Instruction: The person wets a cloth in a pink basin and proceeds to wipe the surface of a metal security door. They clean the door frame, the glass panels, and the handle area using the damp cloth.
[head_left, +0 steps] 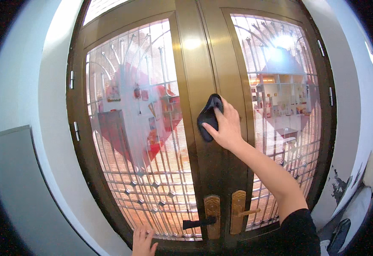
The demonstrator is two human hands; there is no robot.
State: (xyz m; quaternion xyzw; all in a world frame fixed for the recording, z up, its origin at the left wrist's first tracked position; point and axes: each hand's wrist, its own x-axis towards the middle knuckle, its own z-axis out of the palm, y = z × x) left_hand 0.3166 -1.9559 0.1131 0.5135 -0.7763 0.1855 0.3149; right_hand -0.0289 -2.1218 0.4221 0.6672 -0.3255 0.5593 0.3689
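My right hand [228, 126] reaches up and presses a dark cloth [205, 132] against the brown metal double door [225, 170]. The folded cloth lies over the centre strip near the seam, with my fingers on it and my thumb along its side. My left hand [143, 242] is low at the left, fingers spread, by the bottom of the left glass panel [169, 170]. Whether it touches the door, I cannot tell. Below the cloth are two ornate bronze handle plates; the left handle [198, 222] has a black cover, and the right handle [248, 212] is bare.
Metal bars cross the left and right glass panels [280, 141], where reflections and a red diamond shape show. Hinges [76, 131] line the door's outer edges. A grey panel [24, 179] stands along the left wall. Dark shoes [341, 234] and pale items sit at the lower right.
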